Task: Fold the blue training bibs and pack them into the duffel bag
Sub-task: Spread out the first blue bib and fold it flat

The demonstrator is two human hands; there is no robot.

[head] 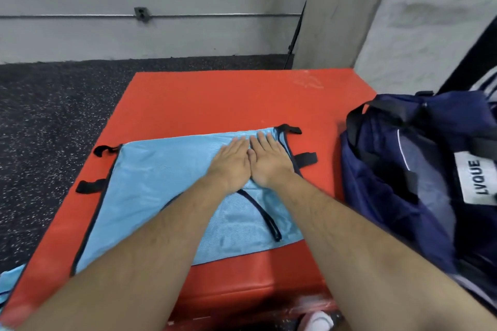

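Observation:
A light blue mesh training bib (150,191) with black edging and black side straps lies spread flat on the red mat (228,99). My left hand (231,162) and my right hand (269,160) rest side by side, palms down and fingers together, on the bib's upper right part. Neither hand grips anything. The navy duffel bag (419,169) sits open at the mat's right edge, with black handles and a white label. A corner of another light blue bib (10,285) shows at the lower left edge of the view.
Dark speckled rubber floor (53,115) lies left of and behind the mat. A grey wall with a conduit and a concrete column (336,13) stand behind. A white shoe (320,321) shows at the bottom. Striped fabric lies behind the bag at the far right.

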